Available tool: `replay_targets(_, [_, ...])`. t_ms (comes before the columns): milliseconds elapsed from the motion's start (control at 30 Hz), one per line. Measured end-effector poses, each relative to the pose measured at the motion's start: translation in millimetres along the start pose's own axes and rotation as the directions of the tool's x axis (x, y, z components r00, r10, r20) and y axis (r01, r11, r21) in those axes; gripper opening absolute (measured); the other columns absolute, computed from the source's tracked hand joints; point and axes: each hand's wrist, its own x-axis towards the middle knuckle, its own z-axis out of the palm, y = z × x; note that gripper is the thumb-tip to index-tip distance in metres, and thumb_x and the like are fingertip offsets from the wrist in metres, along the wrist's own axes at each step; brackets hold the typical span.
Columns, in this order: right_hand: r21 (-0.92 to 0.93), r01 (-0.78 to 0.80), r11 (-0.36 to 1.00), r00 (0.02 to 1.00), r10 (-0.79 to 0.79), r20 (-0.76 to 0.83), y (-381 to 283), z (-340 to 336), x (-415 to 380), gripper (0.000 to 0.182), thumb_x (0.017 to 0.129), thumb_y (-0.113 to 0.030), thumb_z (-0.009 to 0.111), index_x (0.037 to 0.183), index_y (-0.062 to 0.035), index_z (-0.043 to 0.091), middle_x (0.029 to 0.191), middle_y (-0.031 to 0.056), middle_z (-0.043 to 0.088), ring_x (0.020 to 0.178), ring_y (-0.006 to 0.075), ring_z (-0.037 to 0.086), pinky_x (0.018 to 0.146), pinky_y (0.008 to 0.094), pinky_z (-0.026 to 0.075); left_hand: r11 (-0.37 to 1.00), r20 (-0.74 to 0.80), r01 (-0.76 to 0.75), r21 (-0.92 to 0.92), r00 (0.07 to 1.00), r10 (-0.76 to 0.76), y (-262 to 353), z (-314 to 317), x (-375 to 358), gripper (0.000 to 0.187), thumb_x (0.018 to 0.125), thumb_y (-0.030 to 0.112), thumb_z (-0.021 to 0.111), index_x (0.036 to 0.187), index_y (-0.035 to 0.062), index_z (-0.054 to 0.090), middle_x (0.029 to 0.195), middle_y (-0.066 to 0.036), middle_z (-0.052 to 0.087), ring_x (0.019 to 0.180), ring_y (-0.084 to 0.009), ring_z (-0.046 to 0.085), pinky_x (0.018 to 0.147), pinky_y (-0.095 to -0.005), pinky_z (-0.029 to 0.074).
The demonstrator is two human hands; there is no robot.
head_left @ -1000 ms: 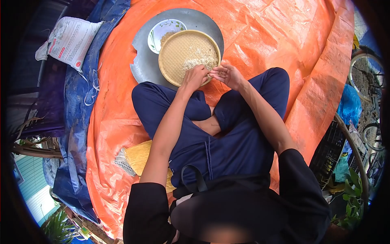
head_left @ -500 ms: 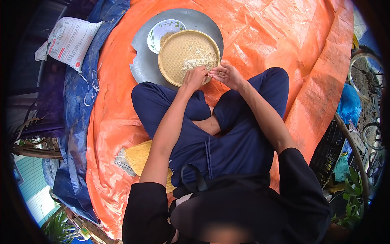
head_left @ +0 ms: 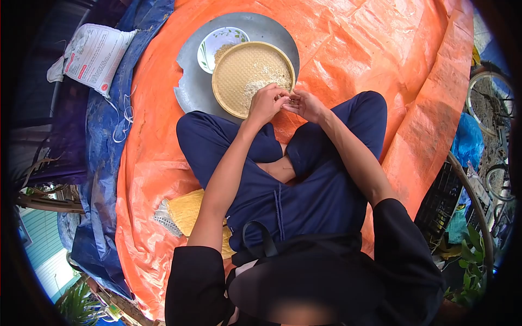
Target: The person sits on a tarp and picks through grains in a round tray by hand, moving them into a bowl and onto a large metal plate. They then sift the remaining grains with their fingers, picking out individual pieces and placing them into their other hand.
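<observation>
two bare hands meet at the top centre of the frame, above the lower right rim of a round woven tray (head_left: 234, 68). the left hand (head_left: 265, 103) has its fingers bent, tips near the other palm; whether they pinch anything is hidden. the right hand (head_left: 305, 106) is open and cupped, palm up, apparently with small bits in it. pale grains (head_left: 256, 86) lie on the woven tray, mostly beside the left hand. the woven tray overlaps a leaf-patterned bowl (head_left: 208, 51) on a grey metal sheet (head_left: 190, 89), over an orange tarp (head_left: 337, 54). a tipped palm could spill its bits past the rim, and a wrist pressing that rim could tilt the tray and slide grains off.
</observation>
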Motion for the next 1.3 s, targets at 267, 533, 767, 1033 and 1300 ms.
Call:
replay_targets(267, [-0.052,-0.006,0.999,0.995,0.011,0.096,-6,7,-9,0.040,0.100,-0.023,0.033,0.114,0.0095,0.052,0.113,0.0229,0.060,0.107,0.0305,0.061,0.097,0.0332,0.050,0.995,-0.082,0.086,-0.044,0.993,-0.089,-24,-9,6,0.012,0.079,0.014,0.068,0.085,0.0026,0.070,0.078,-0.010,0.063,0.066,-0.0214,0.062,0.063,-0.0329,0.049])
replay_targets(533, [-0.006,0.013,1.000,0.992,-0.012,0.123,-6,10,-8,0.040,0.099,-0.023,0.035,0.117,0.0094,0.051,0.113,0.0215,0.060,0.107,0.0283,0.061,0.097,0.0343,0.049,0.997,-0.040,0.044,0.060,0.998,-0.042,-18,-14,3,0.010,0.079,0.014,0.069,0.084,0.0043,0.069,0.080,-0.008,0.063,0.070,-0.0218,0.064,0.065,-0.0328,0.050])
replay_targets(767, [-0.038,-0.033,0.999,0.980,0.040,0.197,0,-2,-1,0.038,0.098,-0.026,0.037,0.114,0.0029,0.056,0.110,0.0124,0.063,0.100,0.0204,0.063,0.095,0.0323,0.049,0.984,0.085,-0.087,0.158,0.994,0.074,-7,6,-3,0.010,0.075,0.014,0.073,0.081,0.0069,0.068,0.080,-0.005,0.062,0.070,-0.0211,0.064,0.064,-0.0335,0.050])
replay_targets(1033, [-0.086,-0.054,0.995,0.976,0.071,0.206,0,7,-5,0.039,0.100,-0.031,0.037,0.110,0.0009,0.058,0.106,0.0100,0.063,0.099,0.0193,0.063,0.094,0.0330,0.050,0.977,0.148,-0.063,0.205,0.989,0.033,-12,5,-2,0.011,0.074,0.013,0.071,0.083,0.0070,0.067,0.080,-0.006,0.062,0.072,-0.0242,0.064,0.066,-0.0367,0.051])
replay_targets(1300, [-0.068,-0.051,0.996,0.980,0.063,0.186,-4,9,-9,0.039,0.099,-0.030,0.038,0.117,-0.0005,0.055,0.112,0.0091,0.062,0.105,0.0204,0.062,0.097,0.0341,0.048,0.799,0.183,-0.408,0.441,0.913,0.365,-8,14,0,0.006,0.077,0.005,0.059,0.079,0.0008,0.062,0.081,-0.012,0.061,0.077,-0.0279,0.064,0.068,-0.0376,0.052])
